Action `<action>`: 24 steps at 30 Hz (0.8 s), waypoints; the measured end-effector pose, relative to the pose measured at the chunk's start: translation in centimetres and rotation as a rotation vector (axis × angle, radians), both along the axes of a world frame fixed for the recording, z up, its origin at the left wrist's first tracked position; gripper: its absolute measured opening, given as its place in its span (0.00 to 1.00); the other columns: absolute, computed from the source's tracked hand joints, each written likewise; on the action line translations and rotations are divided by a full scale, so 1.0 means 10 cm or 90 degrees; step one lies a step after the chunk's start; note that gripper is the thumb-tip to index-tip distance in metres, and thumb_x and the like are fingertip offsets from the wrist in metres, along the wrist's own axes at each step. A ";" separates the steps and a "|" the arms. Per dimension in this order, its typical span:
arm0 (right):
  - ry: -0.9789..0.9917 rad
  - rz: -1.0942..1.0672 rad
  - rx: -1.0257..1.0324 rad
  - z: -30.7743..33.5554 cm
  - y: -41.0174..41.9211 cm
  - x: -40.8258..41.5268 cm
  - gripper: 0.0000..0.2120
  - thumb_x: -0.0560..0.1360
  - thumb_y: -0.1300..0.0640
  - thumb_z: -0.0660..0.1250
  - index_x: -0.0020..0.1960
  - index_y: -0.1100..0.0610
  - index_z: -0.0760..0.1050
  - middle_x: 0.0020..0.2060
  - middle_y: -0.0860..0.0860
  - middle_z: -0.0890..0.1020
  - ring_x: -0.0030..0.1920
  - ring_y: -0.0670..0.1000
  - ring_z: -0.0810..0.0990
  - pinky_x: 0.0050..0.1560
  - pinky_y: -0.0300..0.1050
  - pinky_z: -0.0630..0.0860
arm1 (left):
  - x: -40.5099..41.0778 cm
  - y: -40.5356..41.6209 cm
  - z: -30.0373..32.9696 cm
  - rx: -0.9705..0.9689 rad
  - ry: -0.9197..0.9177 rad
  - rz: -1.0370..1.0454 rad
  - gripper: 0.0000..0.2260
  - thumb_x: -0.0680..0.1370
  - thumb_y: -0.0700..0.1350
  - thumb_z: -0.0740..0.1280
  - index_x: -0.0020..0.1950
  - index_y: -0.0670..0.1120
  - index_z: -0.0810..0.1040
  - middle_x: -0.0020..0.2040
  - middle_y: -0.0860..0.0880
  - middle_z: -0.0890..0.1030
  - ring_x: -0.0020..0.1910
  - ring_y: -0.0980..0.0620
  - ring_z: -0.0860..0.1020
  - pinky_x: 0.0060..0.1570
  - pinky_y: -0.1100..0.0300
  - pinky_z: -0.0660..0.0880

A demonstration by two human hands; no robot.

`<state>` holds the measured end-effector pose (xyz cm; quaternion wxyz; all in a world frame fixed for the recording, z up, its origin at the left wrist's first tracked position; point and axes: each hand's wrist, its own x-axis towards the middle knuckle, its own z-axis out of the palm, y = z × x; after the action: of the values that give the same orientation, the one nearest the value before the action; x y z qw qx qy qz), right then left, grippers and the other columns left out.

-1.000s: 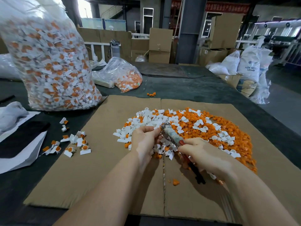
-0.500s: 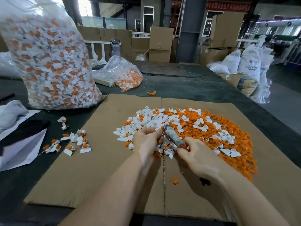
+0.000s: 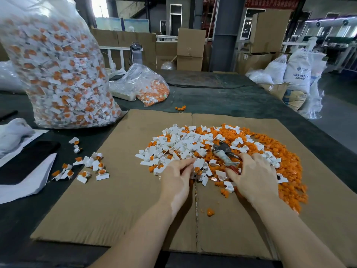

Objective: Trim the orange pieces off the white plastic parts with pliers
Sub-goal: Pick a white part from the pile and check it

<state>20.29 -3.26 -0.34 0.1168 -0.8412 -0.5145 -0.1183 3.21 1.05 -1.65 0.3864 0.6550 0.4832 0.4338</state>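
At the far left of the dark worktop [image 3: 222, 101] white sheets of paper [image 3: 25, 182] are laid under a black flat object [image 3: 25, 161], with a tall clear bag [image 3: 58, 74] of untrimmed white-and-orange parts stood behind them. A loose cluster of untrimmed parts [image 3: 85, 167] is scattered just beside the left edge of the flattened cardboard sheet [image 3: 108, 200], partly on it. Farther back, a smaller clear bag [image 3: 146, 86] of orange scraps is slumped on the worktop. On the cardboard a broad heap is spread, white plastic parts [image 3: 179, 144] towards its left and cut orange pieces [image 3: 280, 151] towards its right. At the heap's near edge the left hand [image 3: 175, 178] is seen with its fingers curled into the parts; whether one is pinched cannot be told. Just to its right, apart from it, the right hand [image 3: 255, 176] is closed around the red handles of the pliers [image 3: 224, 153], whose metal head is pointed up and left over the heap. Stacked cartons [image 3: 191, 49] and white sacks [image 3: 297, 72] are ranged beyond the worktop.
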 end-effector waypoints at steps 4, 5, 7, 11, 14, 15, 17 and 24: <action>-0.077 -0.025 -0.039 -0.05 -0.01 -0.06 0.31 0.74 0.33 0.55 0.69 0.52 0.66 0.64 0.54 0.71 0.66 0.56 0.67 0.68 0.54 0.59 | -0.01 0.01 -0.04 -0.005 -0.018 0.004 0.08 0.79 0.40 0.64 0.55 0.48 0.79 0.47 0.57 0.78 0.43 0.66 0.75 0.41 0.83 0.65; -0.084 0.001 0.005 -0.06 -0.02 -0.10 0.29 0.74 0.36 0.59 0.68 0.53 0.68 0.63 0.56 0.73 0.65 0.57 0.69 0.68 0.57 0.59 | -0.01 0.01 -0.05 -0.007 -0.020 0.001 0.06 0.79 0.41 0.64 0.53 0.49 0.79 0.45 0.57 0.78 0.43 0.66 0.75 0.40 0.82 0.66; -0.033 0.128 0.161 -0.09 -0.03 -0.19 0.20 0.74 0.49 0.68 0.62 0.58 0.75 0.55 0.57 0.78 0.57 0.58 0.75 0.62 0.59 0.68 | -0.01 0.02 -0.06 -0.007 -0.015 -0.006 0.06 0.79 0.42 0.65 0.49 0.52 0.78 0.43 0.59 0.78 0.43 0.66 0.75 0.40 0.81 0.65; 0.100 0.403 0.302 -0.16 -0.07 -0.40 0.11 0.69 0.66 0.73 0.51 0.61 0.81 0.45 0.54 0.81 0.47 0.53 0.79 0.50 0.46 0.77 | -0.02 0.04 -0.07 -0.016 -0.011 -0.018 0.06 0.78 0.43 0.65 0.48 0.53 0.79 0.43 0.59 0.79 0.45 0.61 0.76 0.41 0.77 0.67; 0.131 0.448 0.313 -0.18 -0.10 -0.45 0.10 0.67 0.67 0.75 0.48 0.61 0.82 0.41 0.53 0.82 0.43 0.53 0.79 0.46 0.45 0.77 | -0.01 0.04 -0.09 -0.006 0.010 -0.024 0.06 0.78 0.43 0.65 0.49 0.53 0.80 0.46 0.57 0.80 0.50 0.58 0.76 0.49 0.68 0.69; 0.143 0.447 0.313 -0.18 -0.11 -0.45 0.09 0.67 0.67 0.75 0.47 0.61 0.82 0.41 0.53 0.82 0.43 0.53 0.79 0.45 0.45 0.77 | -0.01 0.04 -0.10 0.000 0.019 -0.024 0.06 0.78 0.43 0.65 0.49 0.52 0.81 0.47 0.56 0.80 0.51 0.57 0.76 0.51 0.65 0.70; 0.154 0.446 0.307 -0.18 -0.11 -0.45 0.08 0.68 0.66 0.74 0.46 0.61 0.82 0.40 0.53 0.81 0.42 0.53 0.79 0.45 0.45 0.77 | -0.01 0.04 -0.10 0.009 0.030 -0.027 0.06 0.78 0.43 0.65 0.49 0.53 0.81 0.47 0.56 0.80 0.51 0.56 0.76 0.51 0.64 0.69; 0.148 0.435 0.286 -0.17 -0.10 -0.48 0.02 0.70 0.65 0.72 0.42 0.60 0.80 0.37 0.51 0.79 0.41 0.52 0.77 0.43 0.47 0.76 | 0.00 0.04 -0.10 0.028 0.046 -0.043 0.07 0.77 0.43 0.66 0.45 0.55 0.78 0.43 0.62 0.77 0.47 0.62 0.75 0.44 0.80 0.66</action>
<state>15.48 -4.21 -2.09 0.3867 -0.5836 -0.7088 -0.0864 3.22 1.43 -2.66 0.3689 0.6944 0.4648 0.4071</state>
